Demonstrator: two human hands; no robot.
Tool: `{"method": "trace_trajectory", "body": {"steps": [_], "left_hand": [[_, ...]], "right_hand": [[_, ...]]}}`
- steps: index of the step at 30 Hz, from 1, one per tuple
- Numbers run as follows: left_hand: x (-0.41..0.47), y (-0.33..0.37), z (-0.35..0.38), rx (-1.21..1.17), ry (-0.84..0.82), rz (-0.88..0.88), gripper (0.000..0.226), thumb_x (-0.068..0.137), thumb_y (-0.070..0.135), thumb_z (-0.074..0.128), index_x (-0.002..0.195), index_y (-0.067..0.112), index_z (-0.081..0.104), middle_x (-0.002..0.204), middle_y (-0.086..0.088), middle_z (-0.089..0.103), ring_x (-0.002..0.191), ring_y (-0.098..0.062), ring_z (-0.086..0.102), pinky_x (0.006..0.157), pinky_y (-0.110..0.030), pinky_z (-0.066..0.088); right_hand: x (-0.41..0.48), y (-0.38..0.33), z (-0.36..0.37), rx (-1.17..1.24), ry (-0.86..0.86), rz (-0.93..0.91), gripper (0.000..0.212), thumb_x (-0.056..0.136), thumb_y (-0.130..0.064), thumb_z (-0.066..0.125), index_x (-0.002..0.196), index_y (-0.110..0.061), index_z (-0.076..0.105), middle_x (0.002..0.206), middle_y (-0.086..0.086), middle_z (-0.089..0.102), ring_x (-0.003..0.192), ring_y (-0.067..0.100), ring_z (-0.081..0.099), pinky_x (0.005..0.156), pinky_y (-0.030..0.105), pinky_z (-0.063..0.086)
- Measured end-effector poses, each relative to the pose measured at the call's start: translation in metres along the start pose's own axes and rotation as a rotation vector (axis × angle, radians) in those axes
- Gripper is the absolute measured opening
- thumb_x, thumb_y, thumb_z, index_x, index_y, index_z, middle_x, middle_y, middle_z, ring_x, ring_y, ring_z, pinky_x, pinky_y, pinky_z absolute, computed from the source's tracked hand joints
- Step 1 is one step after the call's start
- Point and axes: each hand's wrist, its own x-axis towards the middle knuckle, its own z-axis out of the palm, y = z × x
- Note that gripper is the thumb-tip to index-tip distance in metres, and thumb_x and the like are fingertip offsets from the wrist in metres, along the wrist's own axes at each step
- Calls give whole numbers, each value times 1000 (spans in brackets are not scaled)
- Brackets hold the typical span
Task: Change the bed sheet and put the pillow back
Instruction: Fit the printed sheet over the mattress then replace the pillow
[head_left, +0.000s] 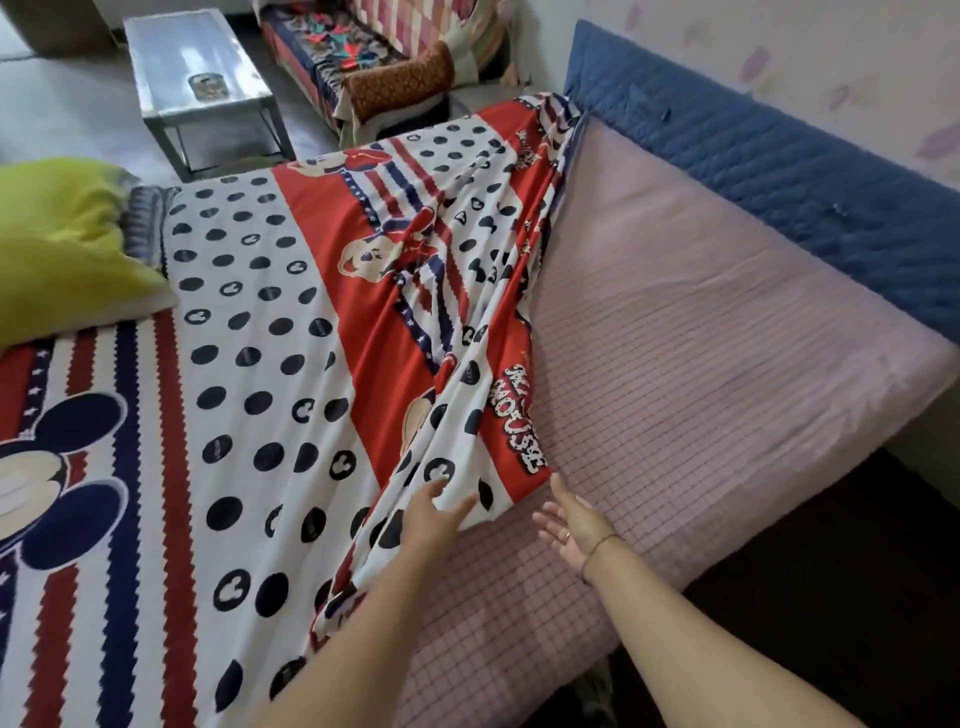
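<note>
A patterned sheet (249, 322) in red, white and navy is spread over the left part of the bed. Its free edge is gathered into folds that run slantwise from the far corner down to the near side. To the right of those folds the pink checked mattress (701, 364) is left uncovered. The left hand (431, 522) is laid on the bunched edge of the sheet, its fingers (462, 506) straight and slightly spread, with nothing pinched. The right hand (571, 527) is held just beside that edge, over the mattress, palm turned towards the sheet and fingers (560, 493) spread and relaxed. Whether the sheet is touched by it cannot be told. A yellow-green pillow (67, 249) is seen lying on the sheet at the far left. A blue quilted pad (779, 171) is set along the wall behind the mattress.
</note>
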Motion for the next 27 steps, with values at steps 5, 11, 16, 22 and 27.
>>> {"method": "trace_trajectory", "body": {"steps": [5, 11, 16, 22, 27], "left_hand": [[28, 26, 48, -107, 103, -84, 63, 88, 37, 68, 141, 12, 45, 146, -5, 45, 133, -23, 43, 96, -31, 39], [37, 25, 89, -257, 195, -205, 66, 85, 42, 70, 138, 10, 48, 140, -9, 52, 126, -24, 51, 107, -43, 42], [37, 19, 95, -305, 255, -271, 64, 84, 39, 72, 137, 10, 49, 139, -6, 52, 126, -23, 50, 108, -43, 40], [46, 32, 85, -133, 222, -131, 70, 82, 35, 75, 142, 15, 44, 139, 4, 47, 129, -17, 45, 101, -32, 42], [62, 62, 76, -182, 151, 46, 39, 82, 29, 76, 117, 26, 60, 107, 10, 68, 99, -10, 65, 85, -25, 54]], "right_hand": [[44, -38, -18, -150, -51, 85, 63, 91, -42, 61, 141, -11, 38, 124, 9, 50, 104, 22, 58, 86, 35, 50], [80, -60, -26, -30, -153, 276, 78, 90, -44, 60, 150, -12, 22, 151, 19, 30, 107, 27, 61, 90, 37, 52], [89, -72, -4, 157, -217, 357, 76, 95, -46, 51, 149, 0, 21, 148, 19, 37, 135, 32, 41, 115, 44, 28], [95, -85, 9, 90, -320, 273, 65, 98, -51, 41, 141, -2, 41, 125, 12, 59, 112, 25, 59, 99, 39, 44], [87, -105, 27, 72, -520, 238, 67, 95, -63, 31, 118, -7, 61, 106, 7, 72, 96, 19, 63, 85, 30, 49]]}}
